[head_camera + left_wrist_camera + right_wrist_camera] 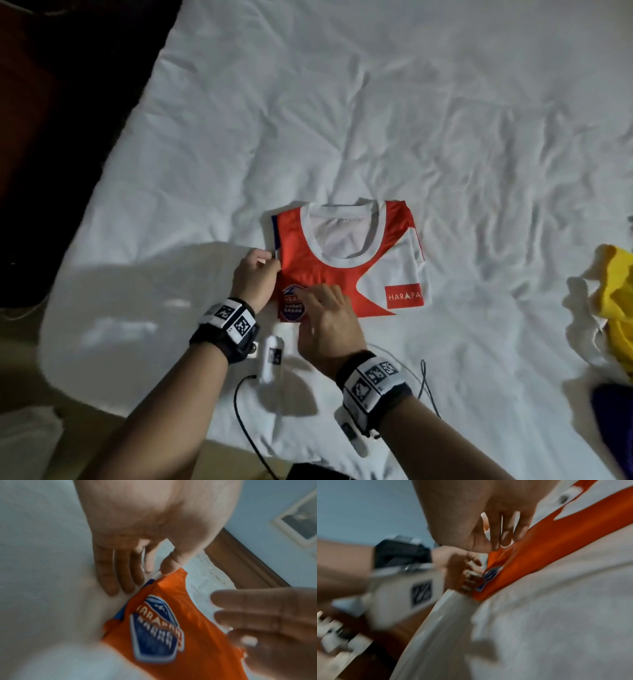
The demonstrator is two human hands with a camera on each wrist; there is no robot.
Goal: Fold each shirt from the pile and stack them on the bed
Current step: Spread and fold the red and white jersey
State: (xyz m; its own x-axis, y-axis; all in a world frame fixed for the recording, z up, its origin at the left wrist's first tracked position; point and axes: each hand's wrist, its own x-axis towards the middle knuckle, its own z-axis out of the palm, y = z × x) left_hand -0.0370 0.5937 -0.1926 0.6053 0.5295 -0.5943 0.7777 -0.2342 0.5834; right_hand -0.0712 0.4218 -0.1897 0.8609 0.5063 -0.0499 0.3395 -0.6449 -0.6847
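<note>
A folded orange and white shirt (346, 260) lies collar up on the white bed sheet (376, 102), near the front edge. My left hand (274, 265) pinches the shirt's left edge between thumb and forefinger (169, 563), and its other fingers lie on the sheet. Over the shirt's near left corner, beside the blue badge (154, 631), is my right hand (318, 294). Its fingers (506, 539) lie on top of the orange cloth (547, 545) and the thumb closes in from below. The wrist views are blurred.
A yellow garment (613, 294) and a purple one (613, 411) lie at the bed's right edge. A black cable (243, 411) trails by my left forearm. The bed's left edge drops to dark floor (51, 137). A wooden frame (240, 555) borders the bed.
</note>
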